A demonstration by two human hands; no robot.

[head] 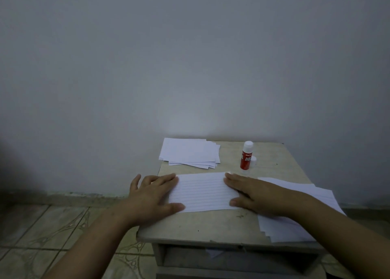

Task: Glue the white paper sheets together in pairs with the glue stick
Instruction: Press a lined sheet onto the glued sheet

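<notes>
On the small table (pixel 211 226): one lined sheet (pixel 203 192) pressed flat by two open hands, left (pixel 155 194) and right (pixel 256 196). At 12 o'clock, one glue stick (pixel 246 158), one cap (pixel 253 161), one paper pile (pixel 190 153). At 3 o'clock, another pile (pixel 295 221).

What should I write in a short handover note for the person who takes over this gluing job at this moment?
Left hand: flat, pressing the left end of the lined sheet.
Right hand: flat, pressing its right end.
Glue stick: upright behind the sheet, with what looks like its cap beside it.
Far stack: at the table's back left corner.
Near stack: under the right forearm.
Done: one sheet is being pressed down.
Left: I cannot tell which stack is glued; check, then pair the rest.
</notes>
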